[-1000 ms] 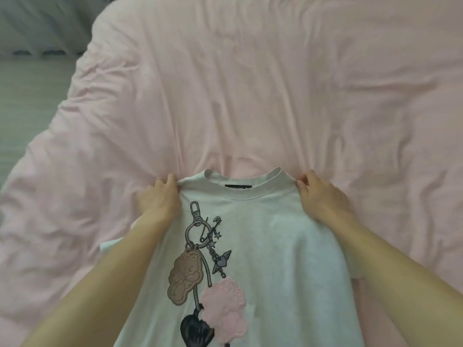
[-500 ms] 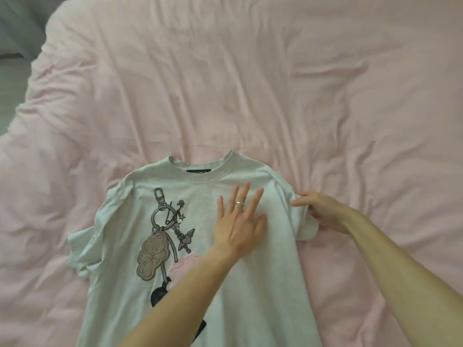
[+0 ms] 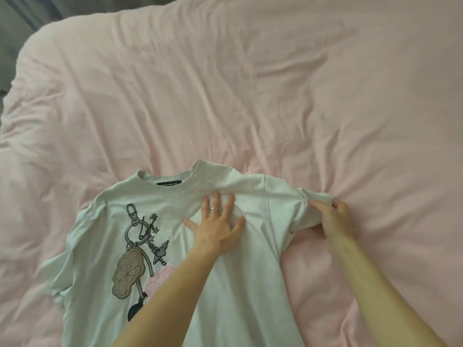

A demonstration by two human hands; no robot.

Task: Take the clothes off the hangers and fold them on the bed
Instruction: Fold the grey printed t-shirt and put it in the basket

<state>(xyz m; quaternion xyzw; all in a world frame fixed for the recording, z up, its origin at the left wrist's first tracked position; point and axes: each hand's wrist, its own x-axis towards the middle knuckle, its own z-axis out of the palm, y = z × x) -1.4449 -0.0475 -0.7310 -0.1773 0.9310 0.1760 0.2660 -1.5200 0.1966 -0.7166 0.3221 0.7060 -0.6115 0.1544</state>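
A pale mint T-shirt (image 3: 253, 279) with a keychain print lies face up on the pink bed (image 3: 250, 83), collar pointing away from me. My left hand (image 3: 215, 226) presses flat on the chest just below the collar, fingers spread, a ring on one finger. My right hand (image 3: 334, 216) grips the end of the shirt's right sleeve and holds it stretched out to the right. The left sleeve lies crumpled at the shirt's left side. No hanger is in view.
The wrinkled pink duvet fills nearly the whole view. A grey floor or wall strip (image 3: 15, 33) shows past the bed's far left corner.
My right hand has pulled the right sleeve outward, straightening it. My left hand went from the shoulder to the chest and stays pressed there. Earlier, both hands gripped the shoulders.
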